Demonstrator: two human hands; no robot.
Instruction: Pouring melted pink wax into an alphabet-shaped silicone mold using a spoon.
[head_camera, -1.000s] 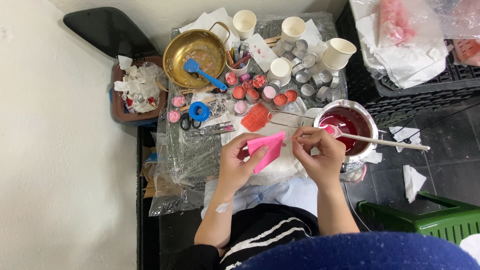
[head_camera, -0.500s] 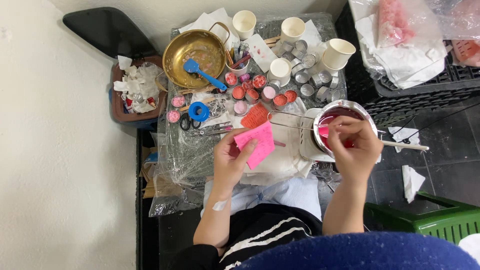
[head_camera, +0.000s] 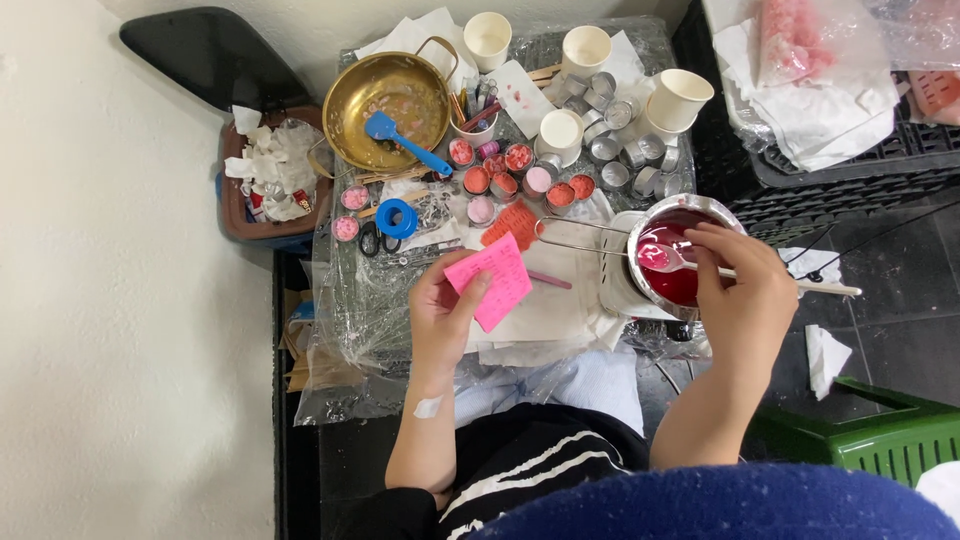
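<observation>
Pink card (head_camera: 490, 280) gripped in left hand (head_camera: 440, 320), right hand (head_camera: 745, 300) pinching spoon (head_camera: 665, 258) over pot (head_camera: 672, 262)

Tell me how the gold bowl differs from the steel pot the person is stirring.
The gold bowl is brass-coloured, wider, and holds a blue spatula with only residue. The steel pot is silvery, smaller, and holds red liquid, with the right hand dipping a spoon in. Both are round metal vessels.
</observation>
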